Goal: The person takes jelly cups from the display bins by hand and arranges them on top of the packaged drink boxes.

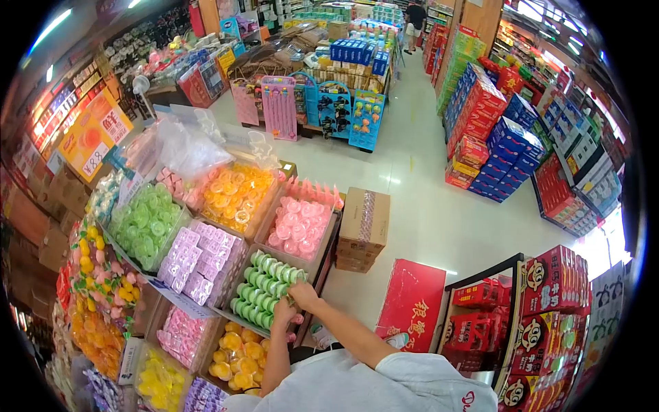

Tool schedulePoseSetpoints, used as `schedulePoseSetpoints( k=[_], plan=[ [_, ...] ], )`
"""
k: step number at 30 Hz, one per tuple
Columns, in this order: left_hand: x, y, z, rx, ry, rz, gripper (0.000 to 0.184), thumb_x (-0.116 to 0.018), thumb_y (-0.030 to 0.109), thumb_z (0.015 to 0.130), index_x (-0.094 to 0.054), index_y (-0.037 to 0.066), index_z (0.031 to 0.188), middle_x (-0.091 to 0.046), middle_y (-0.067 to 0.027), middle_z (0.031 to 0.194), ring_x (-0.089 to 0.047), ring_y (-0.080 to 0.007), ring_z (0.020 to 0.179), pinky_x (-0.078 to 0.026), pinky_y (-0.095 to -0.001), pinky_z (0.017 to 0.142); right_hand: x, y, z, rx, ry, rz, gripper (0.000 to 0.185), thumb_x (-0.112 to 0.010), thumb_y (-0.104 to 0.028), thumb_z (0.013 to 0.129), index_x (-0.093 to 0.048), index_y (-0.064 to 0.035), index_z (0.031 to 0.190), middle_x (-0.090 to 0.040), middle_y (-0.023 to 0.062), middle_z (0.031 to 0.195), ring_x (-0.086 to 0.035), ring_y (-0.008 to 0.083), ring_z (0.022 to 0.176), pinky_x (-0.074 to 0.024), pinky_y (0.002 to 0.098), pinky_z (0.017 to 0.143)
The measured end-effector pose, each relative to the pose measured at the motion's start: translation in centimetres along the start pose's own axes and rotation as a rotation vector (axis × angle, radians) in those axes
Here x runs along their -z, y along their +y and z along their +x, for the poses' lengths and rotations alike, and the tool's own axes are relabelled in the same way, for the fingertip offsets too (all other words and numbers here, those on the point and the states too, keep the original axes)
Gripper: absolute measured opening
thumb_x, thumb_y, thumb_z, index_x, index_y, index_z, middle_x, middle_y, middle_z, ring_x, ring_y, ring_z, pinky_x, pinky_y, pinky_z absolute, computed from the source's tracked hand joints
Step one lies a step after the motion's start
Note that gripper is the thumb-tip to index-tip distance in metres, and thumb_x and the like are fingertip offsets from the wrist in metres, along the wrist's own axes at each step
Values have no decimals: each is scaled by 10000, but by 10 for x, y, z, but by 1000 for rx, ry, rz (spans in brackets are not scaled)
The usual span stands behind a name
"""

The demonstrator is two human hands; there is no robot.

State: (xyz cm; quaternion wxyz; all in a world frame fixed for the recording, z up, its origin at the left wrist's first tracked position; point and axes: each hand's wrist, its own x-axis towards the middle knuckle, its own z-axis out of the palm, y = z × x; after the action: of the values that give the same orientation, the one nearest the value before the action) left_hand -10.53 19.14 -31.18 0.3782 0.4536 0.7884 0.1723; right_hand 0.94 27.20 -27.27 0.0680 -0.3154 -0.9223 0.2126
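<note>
Rows of small green cups with pale rims (264, 292) stand on edge in a clear bin, packed like jelly cups. Over the bin's right side, my left hand (283, 313) is closed at the ends of the lower rows. Just above and to the right of it, my right hand (303, 295) is closed too, beside the upper rows. The two hands are close together, and their fingers hide whatever is between them. Behind this bin, pink cups (299, 226) fill another one. Orange-yellow cups (240, 353) lie in the bin nearest me.
Lilac packets (199, 261), green cups (145, 223) and orange cups (237, 196) fill neighbouring bins. A plastic bag (189, 147) lies at the back. Cardboard boxes (362, 226) stand on the floor right of the display, near a red panel (410, 302) and a shelf of red cartons (549, 329).
</note>
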Motion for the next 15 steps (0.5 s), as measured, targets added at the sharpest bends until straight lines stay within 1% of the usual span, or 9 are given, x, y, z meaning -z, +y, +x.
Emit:
schedulePoseSetpoints(
  k=[2,4,7,8,10,11,13,14,15],
  plan=[
    [-3,-7,1,-39,26,-35,623,-713,323,749,-520,-67,1194,-639,-269,1084,-637,-376,1014,-507,-404,846,-4,0,-2,11,19,-14,97,-619,-79,739,-650,-78,831,-634,102,867,-589,310,916,-500,433,770],
    [9,9,-11,-75,89,31,409,-644,232,803,-582,-35,1107,-660,-264,911,-642,-424,865,-505,-468,750,-6,5,-5,126,121,-30,98,-623,-93,744,-640,-79,839,-625,94,873,-585,298,911,-486,408,793],
    [55,56,-46,-99,43,33,398,-627,205,843,-582,-1,1180,-661,-243,957,-638,-405,885,-502,-448,774,9,9,-12,157,208,200,97,-619,-87,751,-629,-67,845,-611,92,868,-577,290,914,-474,408,811],
    [60,58,-46,-106,29,48,398,-627,205,843,-582,-1,1180,-661,-243,957,-638,-405,885,-502,-448,774,17,9,-17,140,220,207,97,-619,-87,751,-629,-67,845,-611,92,868,-577,290,914,-474,408,811],
    [73,72,-49,-391,221,-35,399,-622,191,871,-579,24,1230,-646,-239,1038,-628,-373,939,-490,-424,818,44,7,-31,16,491,426,97,-626,-67,761,-615,-41,854,-617,104,865,-588,305,861,-481,398,768],
    [80,87,-55,-372,152,-145,429,-628,195,884,-547,27,1270,-630,-223,1124,-615,-334,1021,-474,-405,871,55,10,-41,-4,505,430,97,-626,-67,761,-615,-41,854,-617,104,865,-588,305,861,-481,398,768],
    [78,114,-62,-414,87,-118,451,-630,207,889,-527,31,1292,-635,-201,1134,-617,-319,1033,-474,-392,880,71,21,-67,-179,614,731,85,-631,-74,819,-599,-11,866,-620,80,833,-601,239,770,-484,358,697],
    [73,123,-61,-447,42,-108,474,-632,219,894,-506,36,1313,-640,-179,1144,-618,-304,1045,-473,-379,889,77,27,-83,-203,640,733,85,-631,-74,819,-599,-11,866,-620,80,833,-601,239,770,-484,358,697],
    [66,128,-54,-373,-142,-98,485,-618,230,912,-474,39,1334,-646,-145,1136,-614,-263,1045,-470,-338,897,83,34,-102,-275,597,905,97,-630,-99,852,-595,-11,873,-611,51,821,-584,177,740,-475,321,669]
  ],
)
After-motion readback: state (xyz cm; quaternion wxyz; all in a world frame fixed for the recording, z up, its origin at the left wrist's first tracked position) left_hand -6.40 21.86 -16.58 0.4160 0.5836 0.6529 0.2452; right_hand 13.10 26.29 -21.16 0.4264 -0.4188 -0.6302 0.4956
